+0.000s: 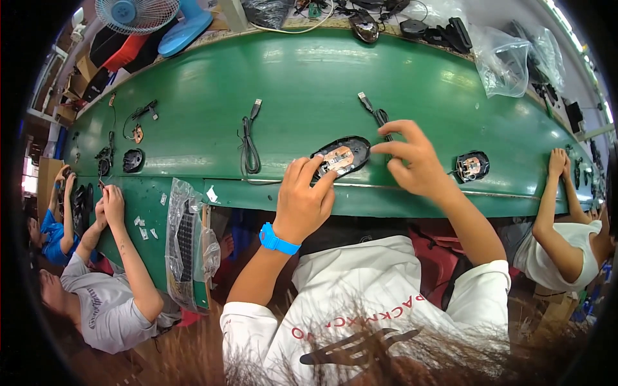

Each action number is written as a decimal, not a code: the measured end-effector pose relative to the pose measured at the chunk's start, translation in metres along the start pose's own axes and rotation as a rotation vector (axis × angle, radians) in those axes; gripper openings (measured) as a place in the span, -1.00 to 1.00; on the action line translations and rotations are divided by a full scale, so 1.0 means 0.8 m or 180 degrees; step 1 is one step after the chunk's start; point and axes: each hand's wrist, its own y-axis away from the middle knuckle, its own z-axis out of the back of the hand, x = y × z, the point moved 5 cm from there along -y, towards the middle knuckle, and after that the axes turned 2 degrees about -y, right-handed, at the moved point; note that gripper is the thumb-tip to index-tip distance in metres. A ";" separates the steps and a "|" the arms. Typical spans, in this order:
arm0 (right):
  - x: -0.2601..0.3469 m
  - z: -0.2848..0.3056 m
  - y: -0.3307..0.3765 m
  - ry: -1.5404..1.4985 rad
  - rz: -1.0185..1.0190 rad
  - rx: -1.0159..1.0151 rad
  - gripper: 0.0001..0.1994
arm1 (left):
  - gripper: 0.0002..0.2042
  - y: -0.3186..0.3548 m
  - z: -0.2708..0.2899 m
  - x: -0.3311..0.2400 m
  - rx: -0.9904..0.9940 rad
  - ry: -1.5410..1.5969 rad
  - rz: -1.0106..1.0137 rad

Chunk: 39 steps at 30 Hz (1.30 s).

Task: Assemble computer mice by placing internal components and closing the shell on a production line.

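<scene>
- The left hand [304, 204], a blue band on its wrist, rests on the near edge of the green belt [309, 83]. Its fingers are loosely curled and narrow, their tips pressing the near-left end of the open mouse base [341, 156]; it steadies the part and does not wrap around it.
- The right hand [417, 162] sits at 3 o'clock of the base, thumb and forefinger pinched narrow on the black cable [380, 117] just where it leaves the base's right end; the other fingers are spread above.
- The mouse base lies between the two hands, touching both. Its long axis runs roughly from 8 to 2 o'clock, with the copper-coloured circuit board facing up. From the left hand it lies at about 1 o'clock; from the right hand at 9 o'clock. Both are equally close, but the left has the body and the right has the cord.
- The cable runs on toward 11 o'clock, ending in a USB plug [364, 100] further up the belt.
- At 9 o'clock from the base, well apart, lies a coiled spare cable [248, 148]; at 3 o'clock, past the right hand, a second open mouse base [472, 166].
- Co-workers' hands rest at the belt's edge far left and far right.
</scene>
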 end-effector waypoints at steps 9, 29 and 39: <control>-0.017 0.030 0.061 0.0265 -0.0589 -0.0331 -0.66 | -0.73 -0.009 -0.001 0.013 0.0110 -0.0202 -0.0212; -0.073 0.132 0.155 0.0582 -0.1386 -0.1180 -0.73 | -0.70 0.026 0.088 0.076 -0.0302 -0.0425 0.0711; -0.264 0.214 0.175 0.1513 -0.1712 -0.1668 -0.64 | -0.71 0.048 0.088 0.162 -0.0485 -0.0578 0.1318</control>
